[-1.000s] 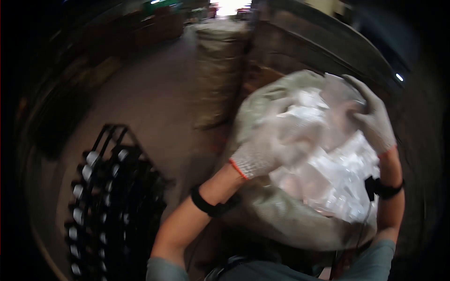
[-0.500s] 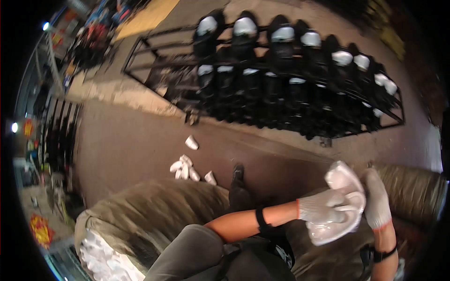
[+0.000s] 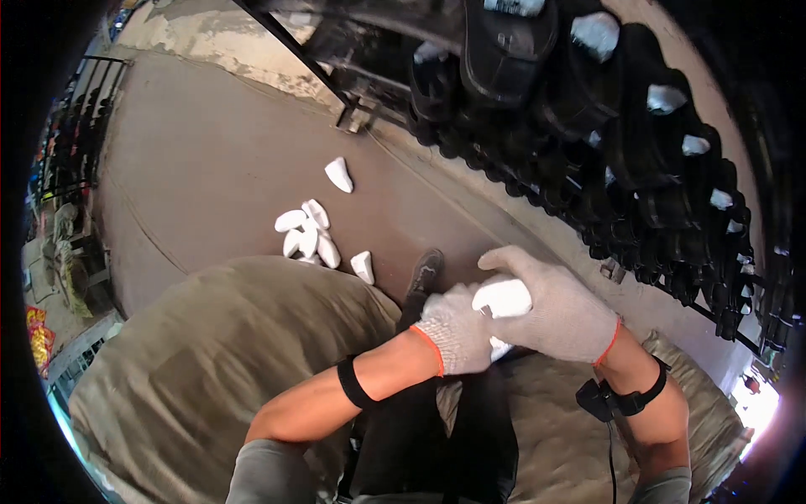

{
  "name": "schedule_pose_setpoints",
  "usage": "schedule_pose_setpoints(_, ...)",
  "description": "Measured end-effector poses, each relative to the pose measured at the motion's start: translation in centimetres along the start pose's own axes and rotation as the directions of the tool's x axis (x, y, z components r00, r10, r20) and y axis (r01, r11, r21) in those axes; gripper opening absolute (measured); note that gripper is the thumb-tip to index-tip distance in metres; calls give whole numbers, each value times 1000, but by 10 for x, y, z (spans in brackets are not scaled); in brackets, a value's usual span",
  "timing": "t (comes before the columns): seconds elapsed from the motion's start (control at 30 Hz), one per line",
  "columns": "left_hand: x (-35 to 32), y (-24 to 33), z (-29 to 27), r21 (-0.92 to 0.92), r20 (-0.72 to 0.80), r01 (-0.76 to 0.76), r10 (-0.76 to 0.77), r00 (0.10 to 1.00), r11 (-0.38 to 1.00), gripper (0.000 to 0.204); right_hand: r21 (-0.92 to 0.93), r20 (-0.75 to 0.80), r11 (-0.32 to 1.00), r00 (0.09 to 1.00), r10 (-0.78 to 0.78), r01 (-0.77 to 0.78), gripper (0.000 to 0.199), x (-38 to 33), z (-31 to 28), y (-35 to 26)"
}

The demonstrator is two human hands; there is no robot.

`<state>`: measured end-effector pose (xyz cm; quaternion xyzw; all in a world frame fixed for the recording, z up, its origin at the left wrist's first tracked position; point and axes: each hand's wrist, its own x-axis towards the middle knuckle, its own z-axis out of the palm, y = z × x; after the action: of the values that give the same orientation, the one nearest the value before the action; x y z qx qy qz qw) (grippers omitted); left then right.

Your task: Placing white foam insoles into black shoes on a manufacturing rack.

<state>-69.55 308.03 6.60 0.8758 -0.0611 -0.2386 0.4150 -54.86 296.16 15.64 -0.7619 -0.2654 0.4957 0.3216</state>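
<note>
My two hands, in pale knit work gloves with orange cuffs, are together in front of my lap. My right hand (image 3: 554, 307) curls round a white, rounded shoe filler (image 3: 502, 297), its thumb out above it. My left hand (image 3: 457, 329) is closed and pressed against the same filler from the left; its fingertips are hidden. A second bit of white (image 3: 500, 348) shows below between the hands, and I cannot tell whether it belongs to the same piece. On the brown floor, several white shoe fillers (image 3: 309, 235) lie in a heap, with single ones apart from it.
At the right stands a dark metal rack (image 3: 294, 50) with rows of black shoes (image 3: 512, 50), white pieces in their openings. Big olive cloth sacks (image 3: 227, 361) bulge on both sides of my legs. My shoe (image 3: 426, 270) rests on the floor ahead. Another rack (image 3: 84, 126) is at far left.
My hands have come from the far right to the middle, closer together. The wide white, plastic-looking bundle held before now shows as a compact white piece. My view has turned and moved nearer the rack.
</note>
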Motion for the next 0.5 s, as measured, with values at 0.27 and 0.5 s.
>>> schedule_pose_setpoints(0.27, 82, -65, -50, 74, -449, 23, 13, 893, 997, 20, 68, -652, 978, 750, -106, 198, 51, 46, -41, 106)
schedule_pose_setpoints(0.5, 181, -144, -130, 128, -280, -21, 57, 958, 992, 28, 770, -630, 166, 775, 45, 616, 22, 119, -68, 172)
